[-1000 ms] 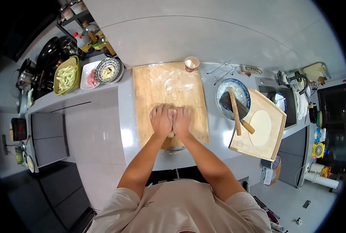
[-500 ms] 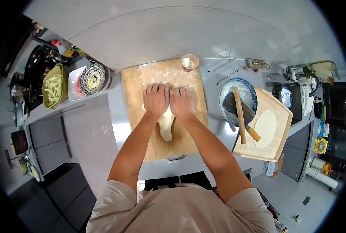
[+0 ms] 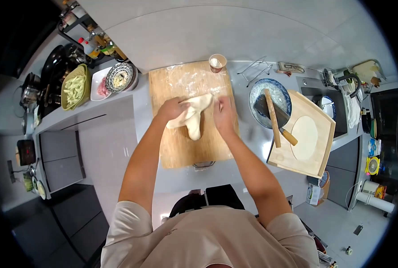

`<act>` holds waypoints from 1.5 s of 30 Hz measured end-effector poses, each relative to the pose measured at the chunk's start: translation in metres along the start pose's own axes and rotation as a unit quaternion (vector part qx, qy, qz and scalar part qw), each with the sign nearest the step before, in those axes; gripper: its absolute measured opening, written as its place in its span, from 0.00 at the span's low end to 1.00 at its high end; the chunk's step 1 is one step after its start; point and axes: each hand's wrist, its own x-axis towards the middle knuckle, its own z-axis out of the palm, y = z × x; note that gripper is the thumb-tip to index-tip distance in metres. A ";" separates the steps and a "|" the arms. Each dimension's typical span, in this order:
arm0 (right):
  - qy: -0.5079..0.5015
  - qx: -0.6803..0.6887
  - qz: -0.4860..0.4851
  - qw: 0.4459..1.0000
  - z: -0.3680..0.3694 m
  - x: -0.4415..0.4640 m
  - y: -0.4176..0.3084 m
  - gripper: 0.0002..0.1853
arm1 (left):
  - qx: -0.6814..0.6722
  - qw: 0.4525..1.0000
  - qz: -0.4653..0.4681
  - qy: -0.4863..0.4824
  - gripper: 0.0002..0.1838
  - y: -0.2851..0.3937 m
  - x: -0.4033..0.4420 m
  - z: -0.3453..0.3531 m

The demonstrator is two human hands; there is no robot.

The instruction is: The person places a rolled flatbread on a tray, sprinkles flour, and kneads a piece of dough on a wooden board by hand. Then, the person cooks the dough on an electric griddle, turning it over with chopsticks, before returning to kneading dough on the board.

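Observation:
A lump of pale dough (image 3: 193,117) with three uneven lobes lies on the wooden board (image 3: 176,152). My left hand (image 3: 172,109) is closed on the dough's left side, and its fingertips are partly lost against it. Just right of the dough, my right hand (image 3: 224,114) hovers over the board with its fingers curled in. A narrow strip of board separates it from the dough, and I see nothing in its grasp. Flour dusts the far part of the board.
A paper cup of flour (image 3: 217,63) stands at the board's far edge. To the right, a rolling pin (image 3: 272,118) and a cleaver (image 3: 289,137) lie across a blue-rimmed bowl (image 3: 289,100). Beside them, a wooden tray (image 3: 322,134) holds a flat dough sheet (image 3: 305,138). Food bowls (image 3: 117,77) stand left.
Both hands were pressing side by side on the dough. Now they are apart, the right one off it. The dough's lobes have spread, one toward the upper right. The whole view has shifted slightly.

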 end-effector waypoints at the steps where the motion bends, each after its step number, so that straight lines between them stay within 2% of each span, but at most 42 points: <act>1: -0.078 -0.020 0.067 0.994 -0.014 -0.020 -0.008 0.18 | -0.078 0.996 -0.011 0.045 0.33 -0.013 -0.010 0.011; 2: -0.156 -0.040 0.134 0.978 -0.026 -0.039 -0.016 0.21 | -0.143 0.984 -0.076 0.079 0.32 -0.021 -0.021 0.029; 4: -0.199 -0.022 0.203 0.959 -0.027 -0.067 -0.027 0.27 | -0.267 0.931 -0.201 0.146 0.31 -0.025 -0.043 0.058; 6: -0.221 0.004 0.257 0.941 -0.015 -0.073 -0.024 0.33 | -0.426 0.858 -0.237 0.162 0.29 0.003 -0.071 0.085; 8: -0.222 0.034 0.299 0.928 0.007 -0.051 -0.013 0.38 | -0.539 0.795 -0.224 0.162 0.24 0.029 -0.090 0.111; 9: -0.165 0.135 0.275 0.937 0.010 -0.041 -0.011 0.19 | -0.579 0.780 -0.198 0.132 0.22 0.033 -0.096 0.121; 10: -0.164 0.101 0.197 0.961 0.008 -0.025 -0.007 0.20 | -0.616 0.762 -0.170 0.102 0.19 0.035 -0.098 0.130; 12: -0.157 0.029 0.034 0.987 -0.001 0.002 -0.003 0.24 | -0.558 0.814 -0.140 0.080 0.13 0.035 -0.102 0.138; 14: -0.132 -0.055 -0.156 0.977 -0.026 0.006 -0.031 0.21 | -0.479 0.865 -0.143 0.051 0.11 0.042 -0.116 0.125; 15: -0.117 -0.096 -0.249 0.957 -0.035 0.007 -0.043 0.20 | -0.342 0.918 -0.093 0.179 0.09 0.015 -0.099 0.146; 18: -0.152 -0.067 -0.354 0.920 -0.034 -0.025 -0.045 0.21 | -0.265 0.897 -0.034 0.353 0.14 0.026 -0.110 0.107; 19: -0.221 -0.014 -0.330 0.918 -0.042 -0.035 -0.048 0.17 | -0.246 0.889 0.009 0.385 0.14 0.026 -0.103 0.102; 21: -0.277 0.075 -0.175 0.942 -0.041 -0.052 -0.053 0.15 | -0.206 0.866 0.093 0.447 0.15 0.026 -0.088 0.095; 22: -0.302 0.119 -0.093 0.941 -0.037 -0.058 -0.051 0.14 | -0.182 0.875 0.117 0.434 0.16 0.031 -0.082 0.090; 23: -0.265 0.159 -0.062 0.949 -0.032 -0.060 -0.047 0.16 | -0.158 0.883 0.140 0.420 0.17 0.037 -0.075 0.086; 25: -0.120 0.035 -0.104 0.987 -0.016 -0.055 -0.042 0.16 | -0.121 0.888 0.200 0.397 0.20 0.045 -0.058 0.087; 26: -0.046 -0.028 -0.123 0.991 -0.007 -0.054 -0.039 0.16 | -0.079 0.899 0.183 0.391 0.19 0.047 -0.053 0.089; 27: -0.057 -0.144 -0.063 0.986 -0.004 -0.051 -0.045 0.16 | -0.037 0.908 0.166 0.383 0.18 0.047 -0.049 0.094; 30: -0.067 -0.279 -0.043 0.957 0.011 -0.046 -0.050 0.19 | 0.061 0.914 0.126 0.381 0.15 0.040 -0.033 0.097; 31: -0.099 -0.290 -0.013 0.952 0.015 -0.039 -0.047 0.22 | 0.080 0.911 0.123 0.385 0.15 0.036 -0.028 0.095; 33: -0.142 -0.314 0.008 0.939 0.021 -0.024 -0.047 0.21 | 0.110 0.893 0.130 0.416 0.14 0.032 -0.017 0.086; 34: -0.163 -0.327 0.018 0.931 0.023 -0.013 -0.048 0.20 | 0.125 0.901 0.108 0.402 0.14 0.033 -0.010 0.081; 36: -0.169 -0.337 0.012 0.926 0.030 0.009 -0.046 0.20 | 0.154 0.915 0.066 0.368 0.15 0.036 0.006 0.071; 40: -0.170 -0.365 -0.031 0.915 0.048 0.041 -0.038 0.22 | 0.170 0.918 0.043 0.356 0.17 0.037 0.038 0.053; 45: -0.198 -0.285 -0.043 0.937 0.060 0.070 -0.031 0.22 | 0.122 0.924 0.077 0.353 0.16 0.037 0.061 0.035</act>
